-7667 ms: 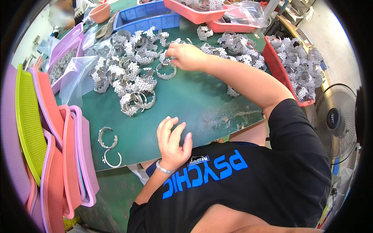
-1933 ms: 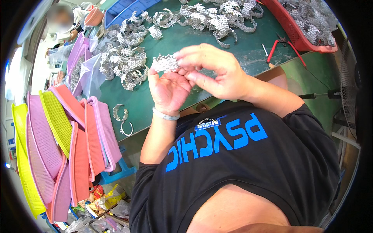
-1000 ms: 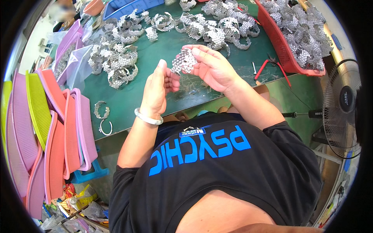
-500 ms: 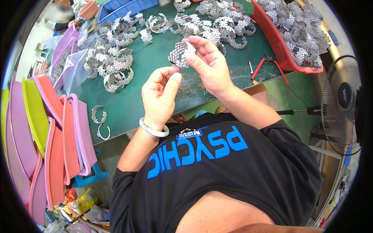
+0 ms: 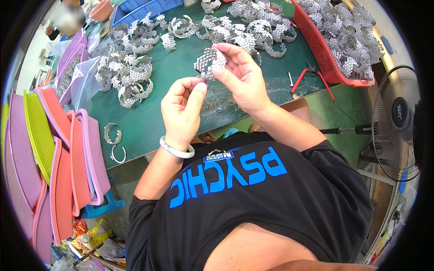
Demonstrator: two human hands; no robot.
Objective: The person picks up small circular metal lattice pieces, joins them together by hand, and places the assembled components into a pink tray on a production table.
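A silvery metal cuff bracelet (image 5: 209, 62) with a honeycomb-like pattern is held up over the near edge of the green table. My right hand (image 5: 243, 79) grips its right side between thumb and fingers. At its lower end, my left hand (image 5: 184, 106) pinches with thumb and forefinger; the fingertips hide what they press on there. Beyond my hands lie heaps of similar bracelets (image 5: 221, 29), and another pile (image 5: 129, 72) spreads to the left. One patterned cuff (image 5: 112, 133) and a thin plain cuff (image 5: 118, 154) rest near the table's left front corner.
A red basket (image 5: 318, 49) full of bracelets stands at the far right. Red-handled pliers (image 5: 312, 79) lie before it. Stacked plastic baskets (image 5: 63, 180) crowd the left side, and a black fan (image 5: 398, 117) stands on the right. A blue crate (image 5: 144, 11) sits at the back; another person is far left.
Both hands keep their hold on the bracelet, with only a slight shift to the left. The person at the far left has leaned or moved.
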